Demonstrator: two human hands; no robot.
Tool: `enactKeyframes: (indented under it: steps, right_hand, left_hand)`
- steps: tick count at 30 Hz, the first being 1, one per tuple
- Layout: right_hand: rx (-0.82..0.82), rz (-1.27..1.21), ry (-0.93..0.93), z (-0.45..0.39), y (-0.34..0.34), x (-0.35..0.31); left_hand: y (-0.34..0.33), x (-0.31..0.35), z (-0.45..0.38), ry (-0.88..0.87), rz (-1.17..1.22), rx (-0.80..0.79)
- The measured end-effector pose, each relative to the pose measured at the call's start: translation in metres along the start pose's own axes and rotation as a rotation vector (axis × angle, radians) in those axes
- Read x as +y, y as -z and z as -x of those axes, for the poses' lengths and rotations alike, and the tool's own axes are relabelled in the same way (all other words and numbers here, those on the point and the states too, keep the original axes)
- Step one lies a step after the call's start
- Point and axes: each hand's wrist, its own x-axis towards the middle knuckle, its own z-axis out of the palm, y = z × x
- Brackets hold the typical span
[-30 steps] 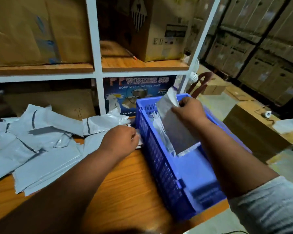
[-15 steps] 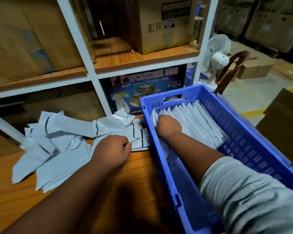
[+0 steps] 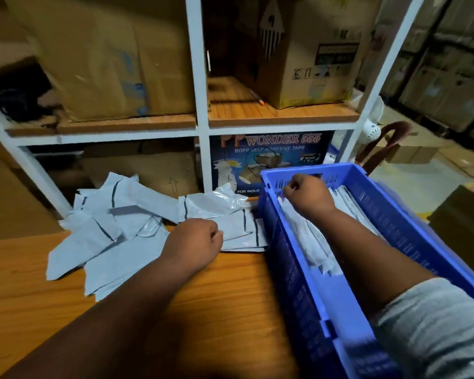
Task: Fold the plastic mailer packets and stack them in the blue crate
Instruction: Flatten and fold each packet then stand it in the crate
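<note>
Both forearms are bare — only the right arm shows a grey heathered sleeve (image 3: 435, 324).

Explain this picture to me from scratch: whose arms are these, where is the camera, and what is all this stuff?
No machine here: a person wears a camera on the head, looking down at their own arms. The left hand rests, fingers curled, on the pile of loose grey plastic mailers on the wooden table. The right hand reaches into the blue crate, at the row of folded mailers standing inside; whether it grips one is unclear. Behind stands a white shelf of cardboard boxes.
</note>
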Motion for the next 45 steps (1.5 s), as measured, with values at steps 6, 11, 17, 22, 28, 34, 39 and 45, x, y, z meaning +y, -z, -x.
enactKeyframes:
  steps: [6,11,17,22,28,34,39,45]
  right_hand:
    - [0.008,0.094,0.244,0.034,-0.008,-0.101]
    - [-0.217,0.138,0.314,0.072,-0.091,-0.170]
    - [-0.423,0.184,0.433,0.119,-0.206,-0.219]
    - [-0.481,0.349,0.513,0.141,-0.266,-0.228]
    - [-0.410,0.387,0.412,0.146,-0.284,-0.234]
    - [-0.417,0.159,0.283,0.141,-0.280,-0.229]
    - [-0.320,0.147,0.328,0.145,-0.270,-0.228]
    - [-0.134,-0.019,0.247,0.146,-0.218,-0.220]
  left_hand:
    - [0.014,-0.069,0.017,0.027,0.041,0.054]
    - [0.006,-0.147,0.042,0.079,-0.016,0.042]
    - [-0.010,-0.244,0.082,0.067,-0.125,-0.025]
    - [-0.025,-0.299,0.112,0.051,-0.253,-0.074]
    - [-0.035,-0.327,0.124,0.013,-0.067,-0.006]
    - [-0.033,-0.342,0.120,-0.151,0.097,0.129]
    - [-0.014,-0.319,0.122,-0.182,0.159,0.353]
    - [0.037,-0.271,0.113,-0.004,0.539,0.435]
